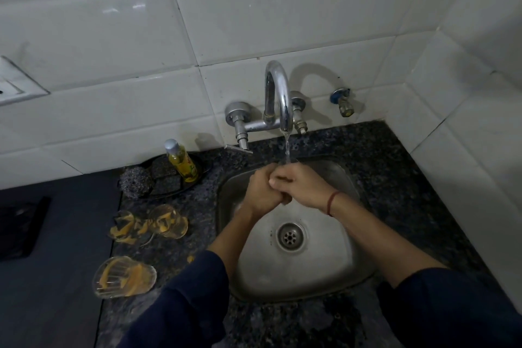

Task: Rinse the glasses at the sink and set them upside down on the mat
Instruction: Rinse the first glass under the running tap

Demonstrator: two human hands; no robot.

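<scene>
Only the rim of the clear glass (288, 161) shows, under the tap (278, 93) water. The left hand (261, 192) and right hand (300, 183) both curl round it. Wet glass is slippery and breaks easily, so hold its sides firmly. Dirty glasses (168, 220) wait on the desk (395, 167) beside the sink (310, 268).

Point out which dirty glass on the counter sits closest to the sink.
The right glass of the far pair, just off the sink rim; its neighbour and the near glass lie further left.
</scene>
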